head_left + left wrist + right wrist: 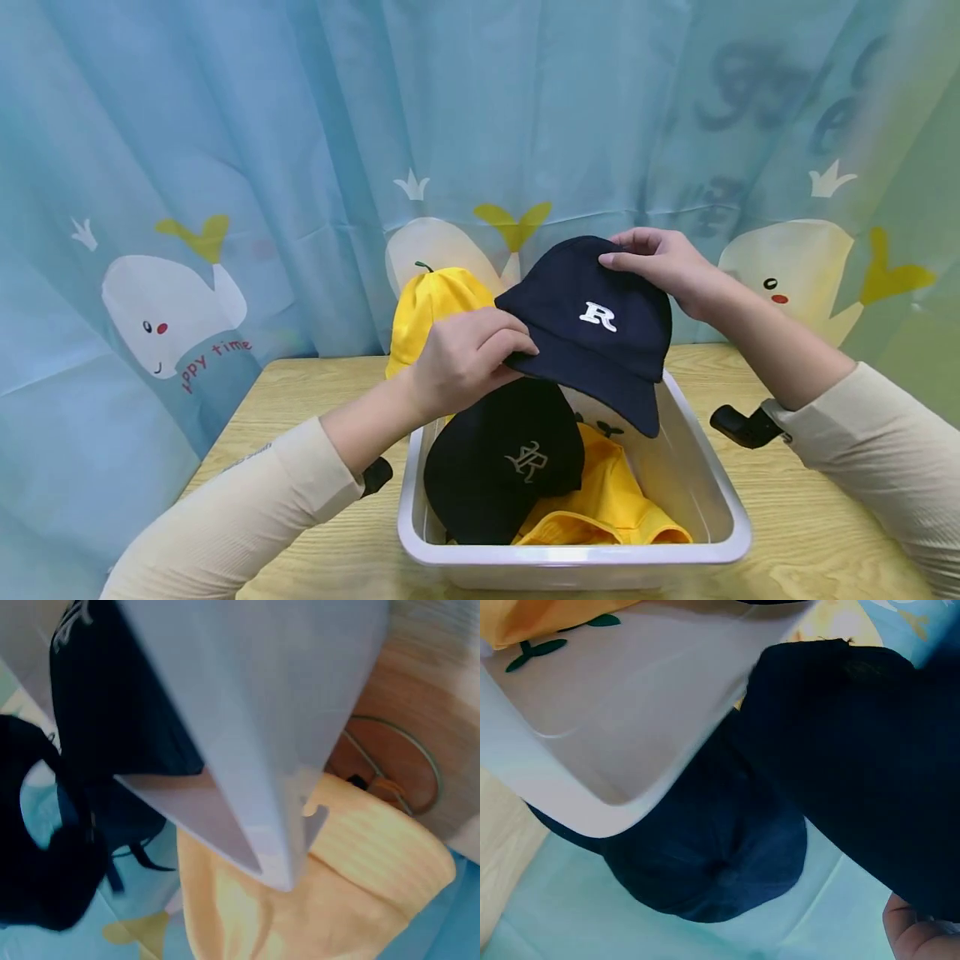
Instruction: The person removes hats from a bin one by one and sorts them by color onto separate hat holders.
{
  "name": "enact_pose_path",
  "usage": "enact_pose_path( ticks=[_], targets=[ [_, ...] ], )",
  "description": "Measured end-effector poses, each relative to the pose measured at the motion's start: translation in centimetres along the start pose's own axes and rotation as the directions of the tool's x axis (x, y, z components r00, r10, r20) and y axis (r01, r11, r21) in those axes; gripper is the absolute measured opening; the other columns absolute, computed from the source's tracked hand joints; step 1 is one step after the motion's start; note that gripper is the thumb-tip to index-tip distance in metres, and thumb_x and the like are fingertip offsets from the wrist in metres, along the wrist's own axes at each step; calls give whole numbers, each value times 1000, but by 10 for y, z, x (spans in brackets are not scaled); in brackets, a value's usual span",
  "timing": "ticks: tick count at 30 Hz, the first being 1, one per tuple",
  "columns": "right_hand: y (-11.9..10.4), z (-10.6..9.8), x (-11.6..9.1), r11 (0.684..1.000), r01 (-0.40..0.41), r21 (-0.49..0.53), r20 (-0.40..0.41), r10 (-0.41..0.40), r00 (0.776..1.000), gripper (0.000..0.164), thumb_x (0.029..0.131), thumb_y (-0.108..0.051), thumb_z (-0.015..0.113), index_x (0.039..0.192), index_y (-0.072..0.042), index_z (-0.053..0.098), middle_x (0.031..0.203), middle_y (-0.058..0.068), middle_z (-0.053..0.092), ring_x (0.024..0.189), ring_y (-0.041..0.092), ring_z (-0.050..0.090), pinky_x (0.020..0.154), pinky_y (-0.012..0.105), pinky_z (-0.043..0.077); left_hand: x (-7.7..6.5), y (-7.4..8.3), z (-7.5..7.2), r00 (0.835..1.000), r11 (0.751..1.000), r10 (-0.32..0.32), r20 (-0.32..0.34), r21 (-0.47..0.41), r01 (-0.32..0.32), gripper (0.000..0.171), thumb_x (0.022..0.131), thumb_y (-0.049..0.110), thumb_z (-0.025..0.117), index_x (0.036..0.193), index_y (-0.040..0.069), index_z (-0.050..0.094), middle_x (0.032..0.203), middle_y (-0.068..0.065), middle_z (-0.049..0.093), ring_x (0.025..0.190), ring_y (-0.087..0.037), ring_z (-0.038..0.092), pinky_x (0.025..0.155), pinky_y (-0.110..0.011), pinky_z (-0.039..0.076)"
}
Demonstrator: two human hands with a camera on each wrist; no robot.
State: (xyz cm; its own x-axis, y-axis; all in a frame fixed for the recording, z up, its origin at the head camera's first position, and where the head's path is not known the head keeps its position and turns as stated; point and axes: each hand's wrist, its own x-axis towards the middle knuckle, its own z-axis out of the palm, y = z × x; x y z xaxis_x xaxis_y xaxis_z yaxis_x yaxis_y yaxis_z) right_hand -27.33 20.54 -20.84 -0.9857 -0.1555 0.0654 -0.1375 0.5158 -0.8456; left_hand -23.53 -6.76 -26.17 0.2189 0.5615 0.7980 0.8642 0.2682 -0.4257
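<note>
Both hands hold a navy baseball cap with a white letter R, raised over the far part of a white plastic bin. My left hand pinches the left end of its brim. At the upper right of the crown, my right hand grips the cap between thumb and fingers. Below it in the bin lies a black cap with a stitched emblem, beside yellow cloth hats. In the right wrist view the held cap fills the right side, with fingertips at its lower edge.
Behind the bin's left side stands a yellow hat with a green stem; a wire ring shows beside it. Another dark cap sits behind the bin. A wooden table lies underneath, with a blue whale-print curtain behind.
</note>
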Motion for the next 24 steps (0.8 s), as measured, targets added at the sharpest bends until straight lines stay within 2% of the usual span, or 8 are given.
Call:
enact_pose_path(
  ticks=[5,9,11,15,17,18,20,24],
  targets=[
    [16,-3,-9,997,31,73,-30,-29,999,54,91,-44,58,131,-10,51,108,-11,58,92,2,58,79,17,47,0,-6,0,999,999,-35,-36,7,35,29,73,13,82,88,4,59,82,-7,64,74,-17,64,70,-24,55],
    [33,-7,-23,959,257,117,-112,-244,963,41,96,-28,55,132,-9,51,111,-14,58,98,2,56,82,12,45,-2,-11,-2,997,998,-58,-44,16,59,29,73,9,81,88,3,57,81,-9,63,72,-19,63,64,-25,55],
    [44,-7,-29,903,424,62,-139,-413,900,39,96,-13,54,134,-6,48,116,-14,56,102,3,55,85,11,43,-2,-14,-4,995,997,-78,-59,18,79,28,74,8,80,88,2,56,81,-10,62,71,-20,62,60,-26,54],
    [69,-3,-34,724,683,-92,-146,-689,710,64,82,10,63,140,3,35,129,-9,50,108,3,52,89,13,41,-3,-22,-7,989,994,-106,-101,27,109,23,82,13,73,88,1,55,81,-12,61,69,-23,61,58,-30,54],
    [78,0,-33,666,730,-152,-152,-746,649,76,76,12,69,141,5,29,133,-5,48,111,2,51,90,14,40,-4,-25,-8,987,993,-108,-123,36,113,21,86,16,70,88,1,55,81,-13,61,68,-24,61,57,-31,54],
    [82,1,-32,655,735,-178,-161,-756,635,81,74,11,72,142,6,28,133,-3,48,111,2,50,90,14,40,-4,-26,-8,985,993,-106,-135,40,112,21,87,16,68,88,1,54,81,-14,61,68,-24,61,57,-32,54],
    [88,4,-29,664,710,-237,-188,-748,637,87,70,10,76,142,4,27,129,-1,49,110,-2,49,90,13,38,-5,-28,-8,982,993,-101,-158,40,109,20,88,16,67,88,0,54,81,-14,60,66,-25,61,56,-32,54],
    [94,12,-22,724,618,-306,-273,-689,671,82,66,14,76,137,6,36,111,-1,54,98,-9,49,85,9,39,-6,-28,-6,978,995,-92,-189,26,98,20,90,16,64,88,-1,53,81,-15,59,64,-25,60,55,-31,53]
  ],
)
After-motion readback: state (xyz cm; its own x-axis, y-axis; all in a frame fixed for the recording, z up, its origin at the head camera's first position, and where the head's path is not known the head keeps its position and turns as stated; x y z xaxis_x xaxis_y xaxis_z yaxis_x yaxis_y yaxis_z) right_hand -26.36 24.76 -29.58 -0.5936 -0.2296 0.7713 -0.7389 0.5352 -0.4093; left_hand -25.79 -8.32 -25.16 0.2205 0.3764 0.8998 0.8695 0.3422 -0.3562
